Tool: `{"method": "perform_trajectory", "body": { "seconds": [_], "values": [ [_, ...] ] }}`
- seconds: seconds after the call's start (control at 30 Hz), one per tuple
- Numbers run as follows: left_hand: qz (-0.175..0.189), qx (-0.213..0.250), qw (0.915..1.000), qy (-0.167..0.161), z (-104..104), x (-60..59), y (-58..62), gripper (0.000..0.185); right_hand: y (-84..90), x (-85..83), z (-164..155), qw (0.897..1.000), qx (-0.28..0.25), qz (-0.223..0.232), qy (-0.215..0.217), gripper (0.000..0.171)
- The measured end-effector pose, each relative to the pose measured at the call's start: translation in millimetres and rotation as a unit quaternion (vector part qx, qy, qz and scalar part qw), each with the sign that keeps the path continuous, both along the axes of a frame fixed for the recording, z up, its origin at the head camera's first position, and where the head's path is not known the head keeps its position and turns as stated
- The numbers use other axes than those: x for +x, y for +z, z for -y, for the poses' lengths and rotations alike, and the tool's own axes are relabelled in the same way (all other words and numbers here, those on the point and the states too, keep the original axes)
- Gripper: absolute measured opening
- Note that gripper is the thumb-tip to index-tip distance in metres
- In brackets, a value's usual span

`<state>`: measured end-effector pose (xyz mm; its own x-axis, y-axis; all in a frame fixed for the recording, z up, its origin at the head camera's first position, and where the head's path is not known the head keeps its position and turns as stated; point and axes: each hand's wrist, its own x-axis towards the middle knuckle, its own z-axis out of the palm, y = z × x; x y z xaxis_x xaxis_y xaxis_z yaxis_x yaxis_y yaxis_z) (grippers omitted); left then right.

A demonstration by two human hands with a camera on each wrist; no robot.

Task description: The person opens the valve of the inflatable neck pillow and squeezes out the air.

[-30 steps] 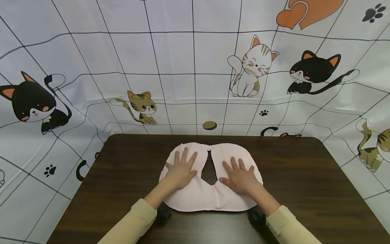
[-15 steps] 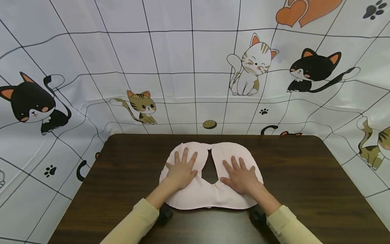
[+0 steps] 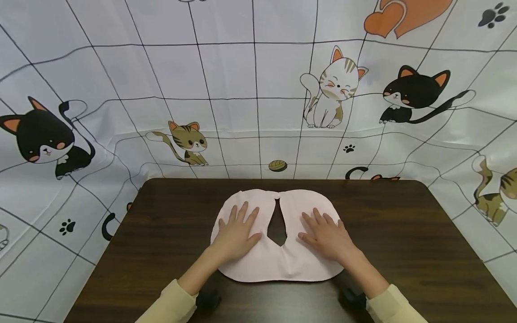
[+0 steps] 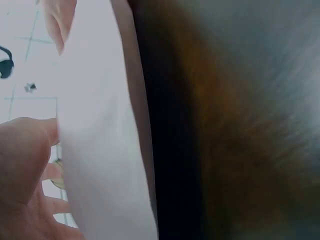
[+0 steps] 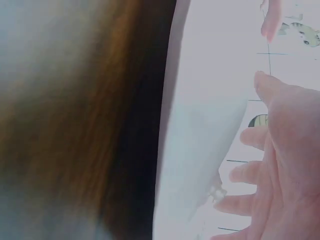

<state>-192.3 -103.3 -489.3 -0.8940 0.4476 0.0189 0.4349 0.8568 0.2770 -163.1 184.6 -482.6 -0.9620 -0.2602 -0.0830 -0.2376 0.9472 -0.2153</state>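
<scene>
A pale pink U-shaped pillow (image 3: 278, 264) lies flat, its two arms meeting at the far end around a pointed gap. Over its left arm is my left hand (image 3: 235, 237), palm down with fingers straight and slightly spread. My right hand (image 3: 329, 237) is over the right arm in much the same pose. In the right wrist view, the fingers of the right hand (image 5: 290, 160) stand a little off the pillow's pale surface (image 5: 200, 115). The left wrist view has the left thumb at the edge of the pillow (image 4: 100, 125); the fingertips are partly hidden behind it.
Under the pillow is a dark brown wooden table (image 3: 404, 233). A white sheet (image 3: 226, 67) with a grid and cartoon cats hangs behind and around it. Dark wrist devices (image 3: 208, 301) sit beneath both forearms, near the yellow sleeves (image 3: 171, 303).
Both hands have shifted slightly outward, away from the middle gap, and the wrists have drawn apart and nearer. The fingers lie somewhat closer together. The pillow stays nearly where it was.
</scene>
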Motion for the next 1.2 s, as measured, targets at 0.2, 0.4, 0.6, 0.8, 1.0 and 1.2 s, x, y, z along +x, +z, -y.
{"method": "perform_trajectory", "body": {
  "seconds": [0.2,0.4,0.6,0.8,1.0,1.2],
  "values": [
    [-0.026,-0.009,0.9992,-0.028,3,26.2,5.7,0.068,-2.1,11.9,-7,0.999,0.004,-0.039,0.007,0.065],
    [-0.024,-0.016,0.999,-0.033,2,41.2,4.2,0.066,-5.2,18.8,-5,0.999,-0.007,-0.044,0.011,0.064],
    [-0.028,-0.023,0.9989,-0.029,2,46.1,-2.6,0.065,-12.0,22.7,-1,1.0,-0.01,-0.024,0.01,0.065],
    [-0.029,-0.024,0.9987,-0.035,2,48.9,-6.9,0.066,-17.9,26.2,0,0.999,0.003,-0.032,0.012,0.064],
    [-0.03,-0.033,0.9981,-0.044,2,48.5,-14.7,0.066,-21.3,28.7,0,0.999,0.011,-0.04,0.014,0.063],
    [-0.026,-0.036,0.9981,-0.043,3,47.8,-18.1,0.065,-21.8,29.9,0,0.999,0.013,-0.043,0.02,0.063]
  ]
}}
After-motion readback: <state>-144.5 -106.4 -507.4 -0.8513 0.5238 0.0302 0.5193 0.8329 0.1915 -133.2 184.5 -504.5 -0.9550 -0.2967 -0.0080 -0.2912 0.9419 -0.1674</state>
